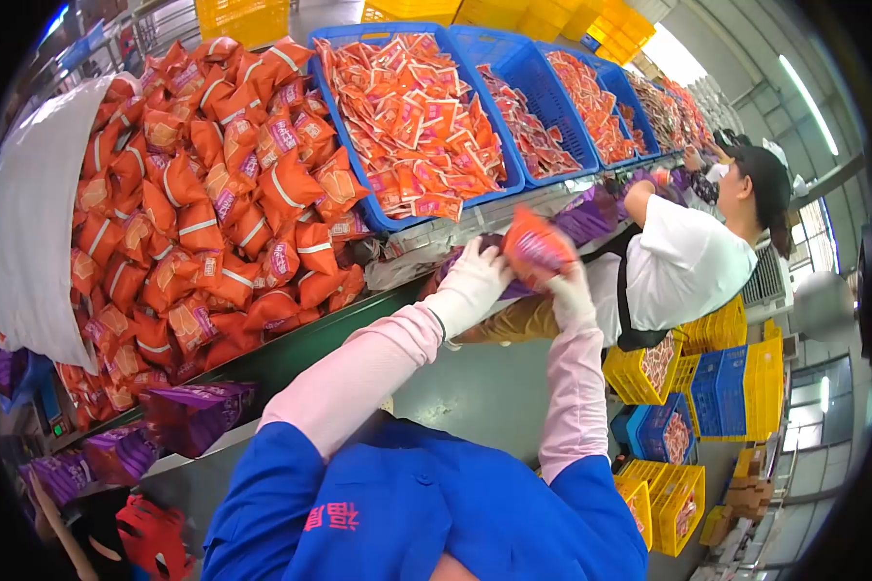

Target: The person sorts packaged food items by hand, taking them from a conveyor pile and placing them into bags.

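Note:
My right hand, in a white glove, grips a puffed orange snack packet, slightly blurred. Beside it, my gloved left hand has its fingers closed at the top of a purple bag, most of which is hidden behind my hands. The orange packet overlaps this bag in the view. To the left of my hands lies a big heap of similar orange packets, spilling from a white sack.
Blue crates of small orange sachets line the far side of the belt. Purple bags stand along the belt at lower left. A co-worker in white is close on my right. Yellow crates are stacked behind.

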Motion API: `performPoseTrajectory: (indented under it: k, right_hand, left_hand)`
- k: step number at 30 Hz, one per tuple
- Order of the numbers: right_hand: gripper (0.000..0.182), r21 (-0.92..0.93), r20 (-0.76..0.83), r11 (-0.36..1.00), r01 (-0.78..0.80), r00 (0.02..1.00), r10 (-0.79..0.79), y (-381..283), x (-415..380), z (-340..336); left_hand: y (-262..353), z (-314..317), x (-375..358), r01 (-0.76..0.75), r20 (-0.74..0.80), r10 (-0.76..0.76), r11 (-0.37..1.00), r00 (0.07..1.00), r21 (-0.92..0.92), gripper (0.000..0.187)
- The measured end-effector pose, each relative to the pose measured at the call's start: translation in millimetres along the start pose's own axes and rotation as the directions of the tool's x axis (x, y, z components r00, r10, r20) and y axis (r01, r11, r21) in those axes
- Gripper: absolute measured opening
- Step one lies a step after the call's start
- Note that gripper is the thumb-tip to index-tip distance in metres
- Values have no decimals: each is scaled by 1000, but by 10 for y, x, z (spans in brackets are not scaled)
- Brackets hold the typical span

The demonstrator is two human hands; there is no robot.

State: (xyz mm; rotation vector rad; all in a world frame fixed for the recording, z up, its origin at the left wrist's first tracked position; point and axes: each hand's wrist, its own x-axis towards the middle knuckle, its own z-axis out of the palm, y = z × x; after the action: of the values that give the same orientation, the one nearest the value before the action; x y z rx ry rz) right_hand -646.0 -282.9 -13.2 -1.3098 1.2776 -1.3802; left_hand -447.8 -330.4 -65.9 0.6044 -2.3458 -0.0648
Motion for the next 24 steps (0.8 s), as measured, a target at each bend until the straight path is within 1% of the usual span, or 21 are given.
performPoseTrajectory:
  k: [1, 2, 3, 4, 5, 6, 7, 8, 9, 10, 11, 12, 14, 17, 18, 19, 20, 21, 22, 23, 24]
  right_hand:
    - [64, -158, 116, 983, -97, 987, 116, 120, 1, -30]
    - [62, -415, 211, 904, -97, 957, 200, 127, -38, -3]
    - [61, -638, 281, 768, -52, 913, 295, 76, -36, 89]
    - [61, -785, 375, 614, 86, 855, 359, 18, 0, 190]
    - [60, -866, 442, 437, 245, 784, 437, -12, 18, 327]
    - [55, -830, 552, 366, 420, 710, 438, 97, 53, 505]
    - [42, -823, 556, 226, 522, 658, 507, 227, 71, 752]
    - [34, -785, 576, 176, 594, 594, 561, 572, 21, 978]
    - [29, -732, 589, 126, 670, 529, 611, 894, -9, 1217]
    - [29, -710, 614, 139, 690, 510, 603, 925, -3, 1468]
    - [28, -782, 556, 209, 587, 506, 659, 896, -55, 1710]
    - [28, -845, 493, 260, 467, 492, 718, 826, -112, 1930]
    - [27, -927, 373, 310, 211, 444, 815, 643, -71, 2408]
    - [26, -944, 175, 234, -233, 248, 953, 494, -282, 2805]
    - [26, -874, 290, 391, -289, 335, 896, 669, -358, 2795]
    - [26, -879, 289, 388, -277, 336, 896, 846, -345, 2831]
    - [27, -878, 417, 308, 367, 268, 869, 692, -329, 3013]
    - [29, -494, 480, 144, 858, 131, 867, 481, -331, 3150]
    - [29, -502, 614, 237, 832, 150, 775, 54, -308, 3187]
    - [27, -487, 751, 327, 810, 197, 631, -336, -242, 3202]
    - [29, -553, 796, 438, 709, 295, 528, -522, -115, 3226]
  left_hand:
    - [-66, 93, -47, -7, 225, -14, 996, 974, 93, 28]
    - [-140, 122, -103, -27, 438, -56, 983, 897, 182, 17]
    - [-142, 54, -290, -73, 257, 7, 966, 966, 246, 12]
    - [-132, -4, -456, -82, 220, 31, 971, 975, 224, 10]
    - [-89, -155, -593, -92, 186, 54, 976, 981, 199, 8]
    - [-52, -309, -722, -111, 152, 86, 979, 985, 168, 8]
    - [-8, -462, -834, -130, 114, 115, 982, 987, 137, 8]
    - [22, -655, -921, -97, 76, 92, 993, 993, 64, 8]
    - [52, -844, -1006, -92, 88, 85, 993, 992, 78, 5]
    - [40, -899, -1165, -92, 146, 78, 992, 986, 91, 5]
    - [64, -947, -1354, -93, 204, 73, 991, 976, 92, 4]
    - [107, -1032, -1551, -73, 208, 52, 992, 977, 98, 4]
    - [23, -1242, -1882, 38, 243, -69, 991, 968, 130, 3]
    - [60, -1550, -2117, 121, 189, -139, 987, 972, 106, 3]
    - [40, -1701, -2121, 127, 194, -147, 986, 970, 109, 3]
    - [14, -1874, -2130, 136, 183, -155, 984, 971, 113, 3]
    - [-4, -2055, -2153, 166, 163, -181, 981, 970, 99, 3]
    - [-16, -2219, -2203, 196, 146, -206, 977, 968, 83, 4]
    - [-33, -2362, -2285, 200, 156, -218, 972, 963, 122, 4]
    - [-36, -2472, -2403, 217, 199, -248, 962, 948, 163, 4]
    - [-25, -2556, -2521, 250, 206, -281, 954, 937, 165, 3]
